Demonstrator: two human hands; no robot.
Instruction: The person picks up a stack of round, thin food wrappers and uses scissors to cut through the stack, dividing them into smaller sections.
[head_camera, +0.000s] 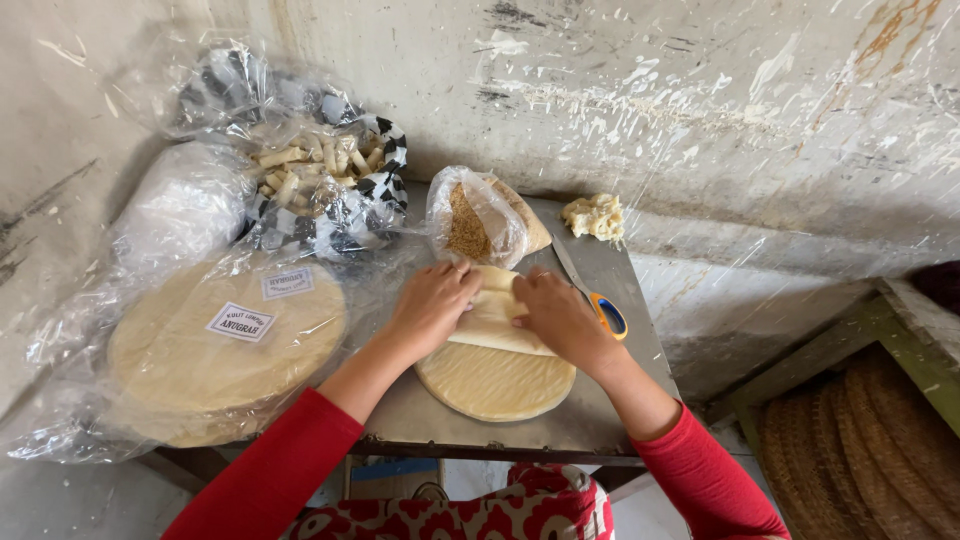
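My left hand (428, 308) and my right hand (563, 320) press down side by side on a thin pale wrapper sheet (492, 320) that is folded over on itself. Both hands have their fingers curled onto the fold. The sheet lies on a round stack of the same pale wrappers (497, 383), which rests on a small grey metal table (600, 420). Whatever is inside the fold is hidden.
A knife with an orange and blue handle (596, 300) lies right of my right hand. Behind are a clear bag of brown crumbs (470, 222), a yellowish lump (594, 216), a checkered bag of pale sticks (318, 165) and a large bagged wrapper stack (215, 345).
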